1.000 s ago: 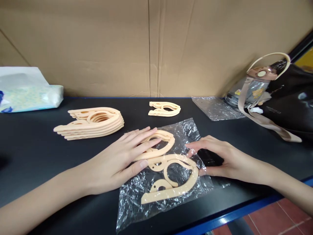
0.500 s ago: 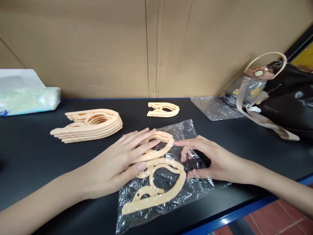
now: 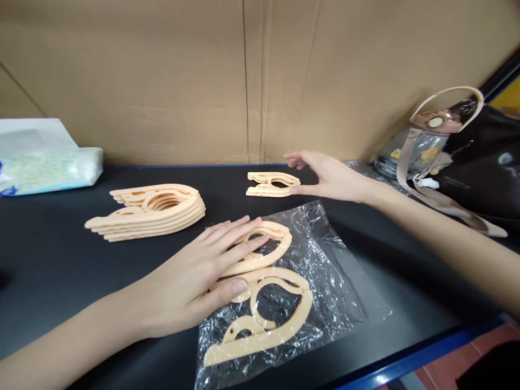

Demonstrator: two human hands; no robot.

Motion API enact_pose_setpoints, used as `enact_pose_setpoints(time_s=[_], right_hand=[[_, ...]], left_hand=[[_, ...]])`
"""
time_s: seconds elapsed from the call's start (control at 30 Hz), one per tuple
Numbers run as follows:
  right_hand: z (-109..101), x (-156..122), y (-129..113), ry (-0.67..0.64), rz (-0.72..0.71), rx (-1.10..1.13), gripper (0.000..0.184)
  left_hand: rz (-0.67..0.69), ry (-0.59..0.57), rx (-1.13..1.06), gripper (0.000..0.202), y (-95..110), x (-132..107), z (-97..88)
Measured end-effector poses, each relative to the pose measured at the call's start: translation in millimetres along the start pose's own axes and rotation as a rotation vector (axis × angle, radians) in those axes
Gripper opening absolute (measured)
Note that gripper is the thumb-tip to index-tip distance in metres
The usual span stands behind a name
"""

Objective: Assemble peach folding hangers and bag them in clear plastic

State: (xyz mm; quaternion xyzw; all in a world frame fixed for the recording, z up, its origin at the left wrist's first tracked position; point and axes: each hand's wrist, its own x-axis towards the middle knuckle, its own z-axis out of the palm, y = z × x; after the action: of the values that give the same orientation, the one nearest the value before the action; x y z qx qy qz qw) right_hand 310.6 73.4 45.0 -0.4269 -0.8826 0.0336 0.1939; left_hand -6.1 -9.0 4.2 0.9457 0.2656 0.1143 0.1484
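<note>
My left hand [image 3: 207,281] lies flat, fingers stretched out, across a clear plastic bag [image 3: 337,281] on the table. Inside the bag are two cream folding hangers, the upper hanger [image 3: 280,246] partly covered by my fingers and the lower hanger [image 3: 280,333] nearer the front edge. My right hand [image 3: 325,174] is at the back, thumb and fingers apart, around the rounded end of another folded hanger [image 3: 266,190]. Its thumb is at that hanger's edge; whether it touches, I cannot tell. Left of it stands a stack of the same hangers [image 3: 162,216].
A tissue pack [image 3: 52,168] lies at the far left. On the right are a drink bottle [image 3: 426,141] with a strap [image 3: 459,208], a black bag [image 3: 483,168] and another clear bag [image 3: 365,170]. Cardboard [image 3: 182,81] walls the back; a blue rim edges the black table [image 3: 52,233].
My right hand has left the edge of the plastic bag and moved up and back to the single hanger. My left hand stays pressed on the bag.
</note>
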Motion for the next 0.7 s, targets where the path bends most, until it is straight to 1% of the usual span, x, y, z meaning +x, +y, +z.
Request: enact_pose_setpoints(time_s=[0.07,0.13,0.17,0.3,0.4,0.47,0.53,0.63,0.7], right_hand=[[6.8,16.9,6.4,-0.118,0.023,-0.015,0.09],[12.4,28.5,8.5,-0.2,0.044,-0.034,0.098],[14.7,32.3,8.3,-0.217,0.047,-0.038,0.1],[19.4,38.2,5.5,-0.197,0.018,-0.04,0.093],[17.2,34.7,6.1,-0.151,0.017,-0.034,0.09],[11.3,26.6,6.6,-0.099,0.008,-0.029,0.09],[1.3,12.2,4.4,-0.057,-0.008,-0.044,0.09],[-17.6,-20.6,-7.0,-0.03,0.018,-0.12,0.089],[-27.9,-46.6,-17.4,-0.016,0.056,-0.171,0.082]], left_hand=[[0.0,-0.011,-0.002,0.058,-0.5,0.2,-0.4],[-0.007,-0.027,-0.006,0.058,-0.9,0.3,-0.8],[-0.011,-0.031,-0.007,0.058,-1.0,0.3,-1.0],[-0.012,-0.022,-0.013,0.059,-1.1,0.1,-1.0],[-0.004,-0.02,-0.013,0.06,-1.5,0.3,-0.6],[0.001,-0.025,-0.015,0.061,-2.1,0.4,-0.1],[-0.002,-0.025,-0.018,0.062,-2.6,0.3,0.5],[-0.008,-0.013,-0.024,0.063,-2.7,0.1,1.3],[-0.008,-0.008,-0.024,0.064,-2.4,0.2,1.7]])
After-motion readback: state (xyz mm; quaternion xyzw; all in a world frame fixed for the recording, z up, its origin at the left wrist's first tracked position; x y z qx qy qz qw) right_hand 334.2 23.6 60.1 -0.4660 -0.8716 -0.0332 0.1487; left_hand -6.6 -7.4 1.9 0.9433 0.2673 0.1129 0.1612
